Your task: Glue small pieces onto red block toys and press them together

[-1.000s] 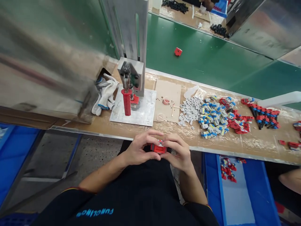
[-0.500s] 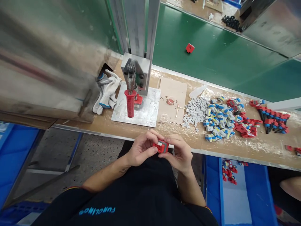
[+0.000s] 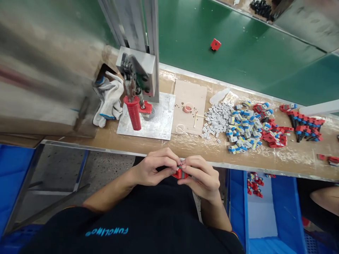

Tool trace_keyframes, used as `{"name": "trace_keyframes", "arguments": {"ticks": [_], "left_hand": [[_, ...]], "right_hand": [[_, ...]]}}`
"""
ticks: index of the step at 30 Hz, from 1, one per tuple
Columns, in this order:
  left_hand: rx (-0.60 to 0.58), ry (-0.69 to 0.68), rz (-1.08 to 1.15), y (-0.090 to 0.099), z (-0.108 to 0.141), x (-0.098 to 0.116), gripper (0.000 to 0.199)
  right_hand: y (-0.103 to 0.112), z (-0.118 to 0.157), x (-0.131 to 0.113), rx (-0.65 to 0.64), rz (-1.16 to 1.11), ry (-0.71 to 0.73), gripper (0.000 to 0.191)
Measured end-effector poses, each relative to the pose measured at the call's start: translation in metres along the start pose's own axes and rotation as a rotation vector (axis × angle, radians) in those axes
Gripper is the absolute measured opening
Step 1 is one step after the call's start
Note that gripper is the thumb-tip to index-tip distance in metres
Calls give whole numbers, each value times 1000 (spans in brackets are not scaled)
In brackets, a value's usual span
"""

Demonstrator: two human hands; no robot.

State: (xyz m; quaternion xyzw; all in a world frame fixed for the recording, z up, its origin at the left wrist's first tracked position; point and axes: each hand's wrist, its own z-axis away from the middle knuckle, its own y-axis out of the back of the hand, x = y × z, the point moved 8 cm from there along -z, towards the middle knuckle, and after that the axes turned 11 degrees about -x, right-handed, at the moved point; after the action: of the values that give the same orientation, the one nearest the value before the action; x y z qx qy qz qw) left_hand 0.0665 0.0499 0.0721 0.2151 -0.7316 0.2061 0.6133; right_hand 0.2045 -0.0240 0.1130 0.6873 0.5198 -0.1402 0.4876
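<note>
A small red and grey plastic toy part [image 3: 179, 173] is held between both hands, just off the bench's near edge. My left hand [image 3: 156, 166] pinches its left side. My right hand [image 3: 200, 173] grips it from the right, fingertips over the top, so much of the part is hidden. Beyond my hands, a toggle press with a red handle [image 3: 132, 113] stands on a metal plate [image 3: 162, 121]. To its right, a small cup of red liquid [image 3: 188, 108] and a cotton swab [image 3: 195, 120] lie on cardboard [image 3: 182, 92].
Small grey pieces [image 3: 218, 118], blue-white-yellow parts [image 3: 243, 128] and red parts [image 3: 277, 135] are heaped on the bench's right. White gloves [image 3: 109, 98] lie left of the press. A red piece [image 3: 215, 44] sits on the green surface. A blue bin [image 3: 287, 211] stands below; someone's arm shows at right.
My fingers have shifted over the toy part, the right fingertips now covering more of its top. The part looks turned. The camera view has shifted slightly.
</note>
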Motion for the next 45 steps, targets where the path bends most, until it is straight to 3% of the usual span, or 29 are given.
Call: {"name": "trace_keyframes", "arguments": {"ticks": [7, 13, 16, 20, 21, 23, 25, 29, 32, 33, 35, 38, 40, 45], "left_hand": [[124, -86, -30, 25, 4, -6, 8], [196, -210, -223, 46, -8, 10, 10], [187, -292, -319, 44, -9, 17, 13], [144, -229, -206, 35, -5, -2, 7], [140, -191, -134, 33, -3, -9, 7], [153, -98, 28, 27, 3, -24, 30], [176, 5, 175, 22, 9, -38, 38], [198, 88, 308, 23, 12, -54, 28], [326, 39, 172, 40, 15, -50, 22], [381, 16, 93, 46, 16, -48, 21], [455, -41, -70, 55, 16, -43, 23], [472, -116, -250, 61, 10, -41, 28], [469, -143, -323, 63, 6, -43, 32], [459, -168, -373, 65, 5, -51, 33]], "right_hand": [[-16, -13, 20, -30, 10, -9, 33], [-28, -55, 45, -384, 123, 113, 29], [-29, -58, 50, -441, 111, 132, 28], [-37, -35, 59, -351, 16, 35, 29], [-37, -28, 59, -271, -12, 13, 31], [-31, -16, 57, -46, -60, -22, 37], [-25, -7, 54, 132, -90, -50, 43], [-19, 0, 59, 145, -79, -106, 45], [10, 6, 75, 226, 77, -176, 50], [20, 6, 81, 222, 155, -202, 48], [27, -1, 92, 100, 298, -240, 40], [18, -17, 102, -132, 384, -215, 21], [12, -28, 101, -164, 377, -161, 12], [0, -51, 100, -150, 380, -98, 15]]}}
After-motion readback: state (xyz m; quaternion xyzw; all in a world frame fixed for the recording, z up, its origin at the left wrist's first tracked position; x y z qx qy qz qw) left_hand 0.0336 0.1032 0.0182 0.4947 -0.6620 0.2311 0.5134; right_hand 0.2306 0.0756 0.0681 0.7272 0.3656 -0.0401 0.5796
